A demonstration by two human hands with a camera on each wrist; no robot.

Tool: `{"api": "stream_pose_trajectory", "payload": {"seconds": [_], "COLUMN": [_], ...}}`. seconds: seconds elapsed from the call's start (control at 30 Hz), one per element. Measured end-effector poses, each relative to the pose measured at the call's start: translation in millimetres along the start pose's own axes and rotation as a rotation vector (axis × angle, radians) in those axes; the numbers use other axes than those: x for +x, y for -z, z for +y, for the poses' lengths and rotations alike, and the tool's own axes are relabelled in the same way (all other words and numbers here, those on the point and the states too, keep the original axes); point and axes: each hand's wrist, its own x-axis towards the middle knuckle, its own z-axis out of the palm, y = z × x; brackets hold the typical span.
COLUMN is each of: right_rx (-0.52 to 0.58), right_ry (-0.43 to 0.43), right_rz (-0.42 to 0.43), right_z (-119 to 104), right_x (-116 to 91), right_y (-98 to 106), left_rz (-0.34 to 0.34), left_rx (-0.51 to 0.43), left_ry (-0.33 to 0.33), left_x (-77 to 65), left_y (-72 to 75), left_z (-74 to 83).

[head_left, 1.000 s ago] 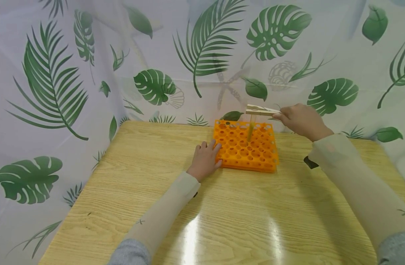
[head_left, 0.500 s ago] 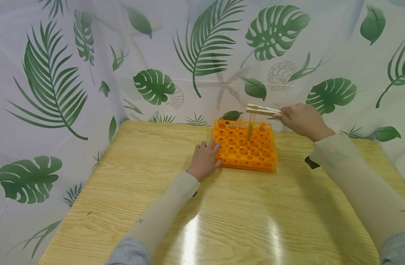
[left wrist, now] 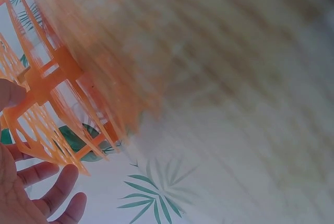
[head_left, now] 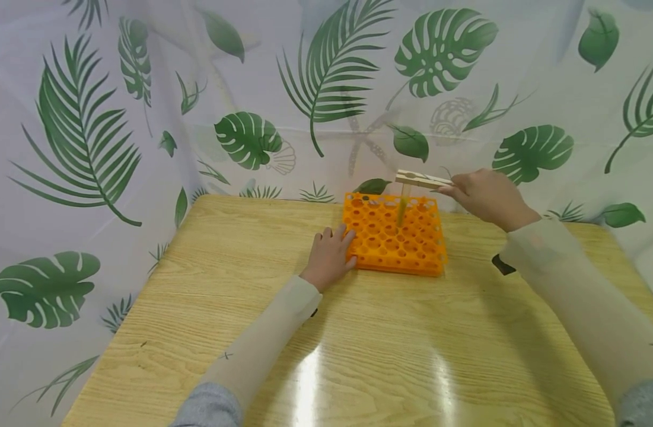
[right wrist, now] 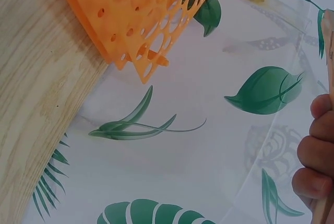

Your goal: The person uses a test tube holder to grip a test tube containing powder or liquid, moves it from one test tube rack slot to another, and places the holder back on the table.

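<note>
My right hand (head_left: 489, 197) grips the handle of a wooden test tube clamp (head_left: 423, 179), which points left over the back of an orange test tube rack (head_left: 385, 262). Below the clamp's tip a clear test tube (head_left: 403, 209) with yellowish liquid in its lower part stands slightly tilted, its bottom end overlapping the rack's holes. In the right wrist view, curled fingers (right wrist: 314, 151) wrap the clamp at the right edge. My left hand (head_left: 328, 258) rests at the rack's left end, fingers spread. The left wrist view shows its thumb (left wrist: 10, 93) against the orange frame.
The rack stands near the back edge of a wood-grain table (head_left: 241, 296). A white cloth (head_left: 315, 172) with printed green leaves hangs right behind it and along the left side. The sleeve blurs much of the left wrist view.
The right hand and the clamp have dipped very slightly. The left hand stays at the rack's end, and the tube remains over the rack.
</note>
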Motion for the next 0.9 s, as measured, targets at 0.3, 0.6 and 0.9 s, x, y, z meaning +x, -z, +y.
{"api": "stream_pose_trajectory", "payload": {"seconds": [0.3,0.6,0.9], "right_rx": [0.016,0.021,-0.003], "right_ry": [0.004,0.004,0.019], "right_rz": [-0.001,0.003,0.034], "right_z": [-2.5,-4.5,-6.7], "right_x": [-3.7,-8.3,-13.1], "right_y": [-3.3,-4.0,-5.2], "left_rz": [0.012,0.009,-0.014], "left_rx": [0.016,0.016,0.013], "left_ry": [-0.005,-0.002,0.006], "left_x": [-0.3,-0.4,-0.9], "left_y": [-0.4,0.6,1.9], "left_z": [0.4,0.0,0.7]}}
